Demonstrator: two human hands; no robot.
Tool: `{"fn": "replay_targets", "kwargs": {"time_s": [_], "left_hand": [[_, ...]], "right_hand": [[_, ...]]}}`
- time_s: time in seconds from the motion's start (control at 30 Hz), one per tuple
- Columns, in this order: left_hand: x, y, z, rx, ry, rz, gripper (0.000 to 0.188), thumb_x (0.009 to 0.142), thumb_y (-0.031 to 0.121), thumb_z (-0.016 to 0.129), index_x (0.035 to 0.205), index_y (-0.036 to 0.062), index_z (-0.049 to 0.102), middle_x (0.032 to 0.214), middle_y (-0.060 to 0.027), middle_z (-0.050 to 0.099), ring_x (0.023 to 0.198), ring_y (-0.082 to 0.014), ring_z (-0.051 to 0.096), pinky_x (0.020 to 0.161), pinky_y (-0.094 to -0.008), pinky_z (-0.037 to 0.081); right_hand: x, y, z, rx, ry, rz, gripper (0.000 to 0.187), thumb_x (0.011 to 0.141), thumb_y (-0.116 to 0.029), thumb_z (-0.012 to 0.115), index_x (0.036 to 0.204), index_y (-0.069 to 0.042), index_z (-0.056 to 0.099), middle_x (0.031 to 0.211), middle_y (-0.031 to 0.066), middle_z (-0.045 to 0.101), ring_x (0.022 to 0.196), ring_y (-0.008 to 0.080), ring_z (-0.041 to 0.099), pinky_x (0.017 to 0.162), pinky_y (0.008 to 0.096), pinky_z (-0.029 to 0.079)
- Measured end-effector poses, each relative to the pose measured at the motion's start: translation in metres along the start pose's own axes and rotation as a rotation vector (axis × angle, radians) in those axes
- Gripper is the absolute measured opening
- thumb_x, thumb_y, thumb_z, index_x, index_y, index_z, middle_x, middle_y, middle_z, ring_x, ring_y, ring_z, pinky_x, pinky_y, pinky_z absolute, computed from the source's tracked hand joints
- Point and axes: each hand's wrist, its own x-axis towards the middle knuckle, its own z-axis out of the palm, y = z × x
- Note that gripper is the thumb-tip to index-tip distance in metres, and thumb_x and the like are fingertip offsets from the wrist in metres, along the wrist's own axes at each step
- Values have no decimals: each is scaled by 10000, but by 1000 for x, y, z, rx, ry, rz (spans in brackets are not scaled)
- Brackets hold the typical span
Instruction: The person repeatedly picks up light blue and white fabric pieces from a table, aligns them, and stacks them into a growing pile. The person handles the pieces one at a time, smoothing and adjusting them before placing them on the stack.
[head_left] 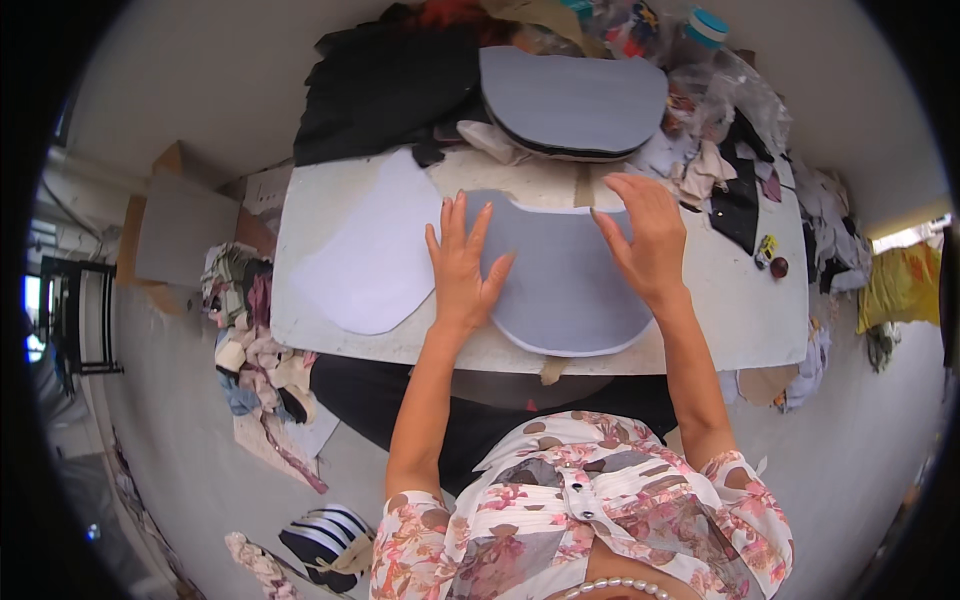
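Note:
A grey half-round sheet [570, 280] lies on the white table in front of me, with a white layer showing along its curved lower edge and its straighter upper edge. My left hand [465, 262] rests on its left side, fingers spread. At its upper right corner is my right hand [642, 235], thumb on the grey surface and fingers bent beyond the edge, held apart from the thumb. A white cut sheet [370, 260] of similar curved shape lies to the left. Farther back sits a stack of grey half-round pieces [575, 100] with dark layers beneath.
Black sheet material [390, 90] covers the table's back left. Fabric scraps [705, 170], plastic bags and a jar with a blue lid [706, 28] crowd the back right. Cloth scraps [265, 350] heap beside the table's left edge. A cardboard box [185, 230] stands farther left.

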Motion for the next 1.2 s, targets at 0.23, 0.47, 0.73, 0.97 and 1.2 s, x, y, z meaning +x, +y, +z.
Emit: {"fn": "replay_targets", "kwargs": {"time_s": [0.23, 0.47, 0.73, 0.97, 1.2], "left_hand": [[-48, -39, -70, -264, 658, -391, 307, 992, 194, 459, 1199, 1, 581, 1243, -130, 593, 1271, -276, 466, 1047, -368, 337], [-84, -87, -127, -327, 945, -565, 313, 1003, 210, 456, 1132, -39, 596, 1157, -111, 628, 1086, -172, 558, 969, -313, 395], [-89, -131, -125, 74, 569, -638, 384, 991, 274, 441, 1297, 67, 543, 1331, -183, 520, 1317, -332, 406, 1069, -440, 306], [-89, -140, -107, 665, 47, -748, 513, 969, 280, 424, 1418, 38, 368, 1516, -164, 273, 1421, -332, 189, 1113, -579, 109], [-87, -139, -103, 676, 52, -760, 497, 965, 253, 433, 1412, 43, 377, 1518, -168, 259, 1420, -326, 193, 1113, -576, 114]], "right_hand": [[34, -139, 146, 646, -454, -160, 130, 755, -141, 705, 787, -31, 644, 807, 105, 640, 780, 275, 607, 671, 389, 480], [17, -195, 231, 278, -556, -342, 123, 753, -143, 672, 796, -36, 631, 890, 117, 631, 890, 299, 582, 710, 413, 499], [19, -191, 239, 267, -612, -369, 105, 775, -88, 562, 775, -34, 653, 807, 138, 642, 811, 327, 602, 689, 427, 500], [63, -147, 207, 987, -861, 315, 208, 858, -221, 551, 881, -25, 617, 778, 71, 634, 684, 178, 616, 605, 312, 510], [114, -40, 53, 1498, -415, 344, 222, 895, -236, 518, 947, -27, 573, 805, 26, 599, 701, 101, 575, 646, 257, 489]]}}
